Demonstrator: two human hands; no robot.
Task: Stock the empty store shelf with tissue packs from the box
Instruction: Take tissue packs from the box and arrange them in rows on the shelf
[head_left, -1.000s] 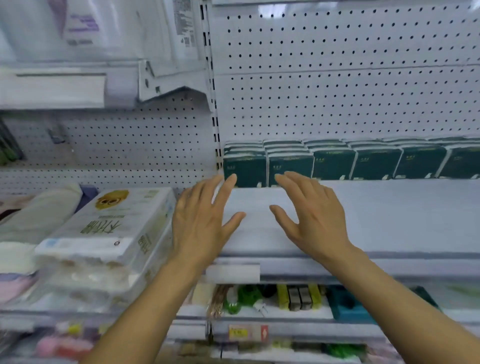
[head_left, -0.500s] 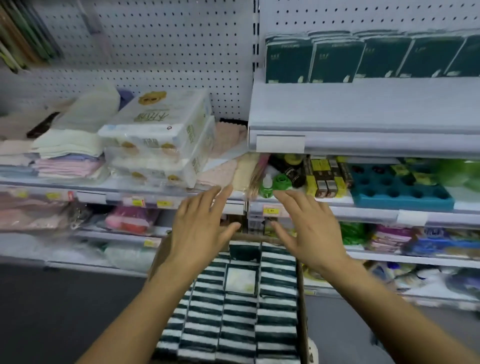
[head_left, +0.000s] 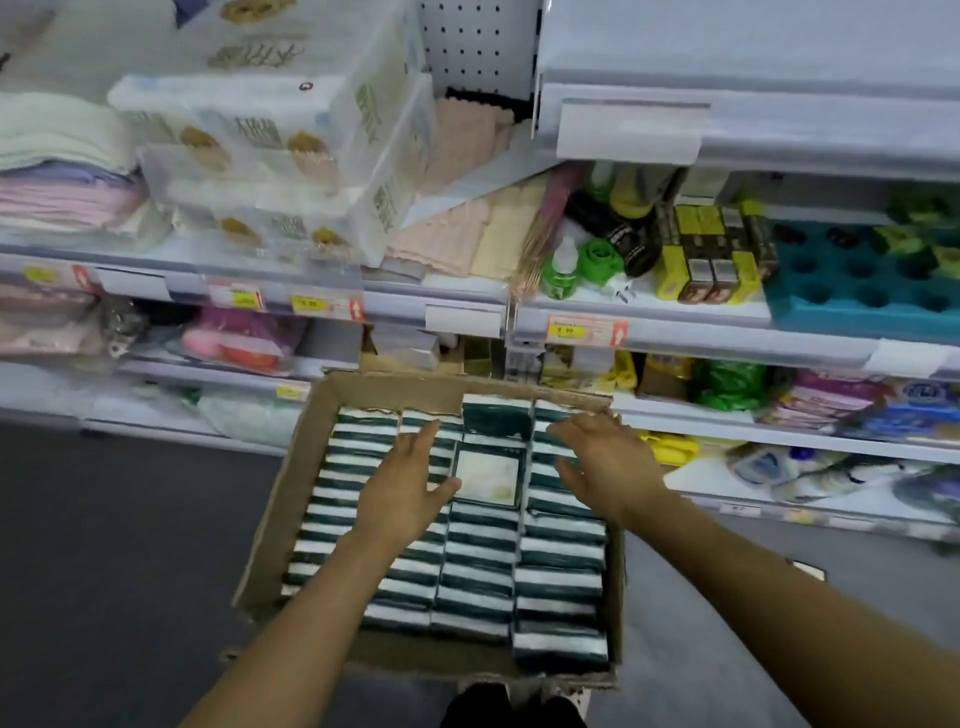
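Note:
An open cardboard box (head_left: 280, 499) stands on the floor in front of me, packed with rows of dark green and white tissue packs (head_left: 478, 566) set on edge. One pack (head_left: 487, 477) lies flat near the far end, its pale face up. My left hand (head_left: 405, 488) hovers over the left rows with fingers spread, holding nothing. My right hand (head_left: 605, 465) hovers over the right rows, fingers extended, also holding nothing. The flat pack lies between both hands. The white shelf (head_left: 753, 119) being stocked runs across the top right; only its front edge shows.
Clear-wrapped tissue bundles (head_left: 291, 135) and folded towels (head_left: 57, 171) fill the left shelf. Bottles, small boxes and a teal tray (head_left: 857, 291) sit on the shelf under the white one. Lower shelves hold assorted goods. Dark grey floor (head_left: 104, 571) lies to the left of the box.
My view dropped from the upper shelf with its row of green packs down to the box. Both hands came down from the shelf surface to just above the packs.

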